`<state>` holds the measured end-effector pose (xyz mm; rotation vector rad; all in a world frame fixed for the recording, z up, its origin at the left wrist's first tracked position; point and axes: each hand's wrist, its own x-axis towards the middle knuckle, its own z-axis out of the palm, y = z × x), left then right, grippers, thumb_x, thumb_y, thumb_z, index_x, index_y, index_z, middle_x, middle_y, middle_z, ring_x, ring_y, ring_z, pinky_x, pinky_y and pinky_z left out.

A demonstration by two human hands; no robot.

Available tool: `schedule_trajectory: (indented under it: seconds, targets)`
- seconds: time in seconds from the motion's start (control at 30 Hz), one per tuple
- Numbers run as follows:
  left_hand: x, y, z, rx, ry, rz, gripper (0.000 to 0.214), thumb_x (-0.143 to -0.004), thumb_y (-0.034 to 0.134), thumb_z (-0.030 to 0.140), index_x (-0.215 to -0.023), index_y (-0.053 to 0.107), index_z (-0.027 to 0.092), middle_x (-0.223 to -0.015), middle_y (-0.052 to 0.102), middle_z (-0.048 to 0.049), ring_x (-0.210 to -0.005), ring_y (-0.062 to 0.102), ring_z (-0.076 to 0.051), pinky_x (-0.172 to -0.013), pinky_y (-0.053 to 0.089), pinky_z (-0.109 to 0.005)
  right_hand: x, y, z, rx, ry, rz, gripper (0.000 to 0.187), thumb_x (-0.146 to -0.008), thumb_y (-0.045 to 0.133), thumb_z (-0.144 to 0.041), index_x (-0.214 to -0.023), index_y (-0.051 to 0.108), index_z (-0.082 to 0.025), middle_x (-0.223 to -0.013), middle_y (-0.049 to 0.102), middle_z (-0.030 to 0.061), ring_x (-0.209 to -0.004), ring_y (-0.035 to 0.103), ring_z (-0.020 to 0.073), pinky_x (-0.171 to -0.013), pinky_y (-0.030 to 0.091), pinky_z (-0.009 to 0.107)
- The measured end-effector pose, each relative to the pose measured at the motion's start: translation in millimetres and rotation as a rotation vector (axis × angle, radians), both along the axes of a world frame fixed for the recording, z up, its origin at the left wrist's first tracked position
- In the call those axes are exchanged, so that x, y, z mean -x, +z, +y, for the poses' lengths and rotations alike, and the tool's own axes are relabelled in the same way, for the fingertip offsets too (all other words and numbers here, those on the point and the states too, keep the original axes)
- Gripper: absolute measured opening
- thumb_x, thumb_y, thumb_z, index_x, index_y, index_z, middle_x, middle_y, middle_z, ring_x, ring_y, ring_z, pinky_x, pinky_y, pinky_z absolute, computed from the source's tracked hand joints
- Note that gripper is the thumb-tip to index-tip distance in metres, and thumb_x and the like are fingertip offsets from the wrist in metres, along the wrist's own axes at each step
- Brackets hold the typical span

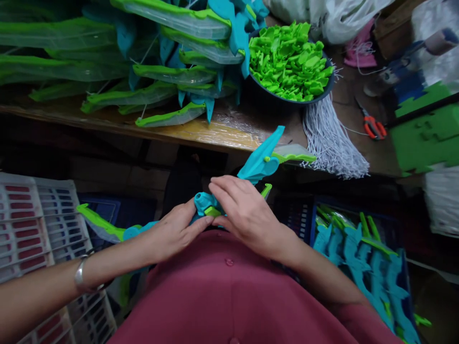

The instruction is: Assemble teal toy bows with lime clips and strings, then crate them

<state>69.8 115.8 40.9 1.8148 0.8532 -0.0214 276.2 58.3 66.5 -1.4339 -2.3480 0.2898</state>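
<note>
My left hand (178,229) and my right hand (244,212) meet in front of my red shirt, both pinched on a teal and green foam toy piece (205,203). The piece's green tip (96,220) sticks out to the left past my left wrist, which wears a silver bangle. A second teal foam piece with a green strip (263,157) lies on the bench edge just beyond my right hand.
A dark bowl (324,93) heaped with small green foam parts sits on the wooden bench (215,134), beside bagged green and teal pieces (172,76), a bundle of white strings (332,141) and red-handled scissors (373,126). A white crate (32,224) stands left, a blue crate of finished pieces (369,267) right.
</note>
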Motion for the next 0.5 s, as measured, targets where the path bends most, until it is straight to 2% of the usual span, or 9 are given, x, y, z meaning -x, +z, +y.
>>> schedule_trajectory:
  seconds: [0.1, 0.17, 0.33, 0.5]
  targets:
    - [3, -7.1, -4, -0.013, -0.058, 0.028, 0.031, -0.102, 0.043, 0.048, -0.103, 0.056, 0.02, -0.093, 0.065, -0.004, -0.078, 0.059, -0.022, -0.075, 0.046, -0.037, 0, 3.4, 17, 0.278, 0.153, -0.159, 0.029, -0.093, 0.071, -0.035, -0.104, 0.064, -0.009, -0.101, 0.072, 0.013, -0.095, 0.068, 0.0287, -0.087, 0.05, 0.043]
    - [6, -13.1, -5, -0.015, -0.097, 0.045, 0.031, -0.103, 0.041, 0.048, -0.105, 0.055, 0.02, -0.093, 0.064, -0.0045, -0.079, 0.059, -0.022, -0.075, 0.046, -0.037, 1, 1.4, 25, 0.383, 0.2, -0.222, 0.03, -0.092, 0.073, -0.038, -0.099, 0.063, -0.011, -0.091, 0.072, 0.01, -0.084, 0.068, 0.026, -0.077, 0.047, 0.038]
    - [12, -26.5, -5, -0.057, -0.156, 0.072, 0.031, -0.103, 0.043, 0.05, -0.107, 0.055, 0.021, -0.095, 0.065, -0.0051, -0.08, 0.061, -0.022, -0.075, 0.045, -0.037, 4, -8.0, 31, 0.405, 0.237, -0.227, 0.035, -0.087, 0.078, -0.038, -0.103, 0.061, -0.012, -0.09, 0.073, 0.0099, -0.078, 0.068, 0.0237, -0.06, 0.035, 0.032]
    - [13, -30.6, -1, -0.046, -0.155, 0.035, 0.029, -0.103, 0.039, 0.045, -0.097, 0.054, 0.021, -0.085, 0.062, -0.002, -0.07, 0.056, -0.019, -0.067, 0.044, -0.032, 6, -12.9, 34, 0.482, 0.228, -0.201, 0.031, -0.09, 0.075, -0.035, -0.105, 0.062, -0.012, -0.092, 0.075, 0.01, -0.079, 0.069, 0.0223, -0.057, 0.028, 0.03]
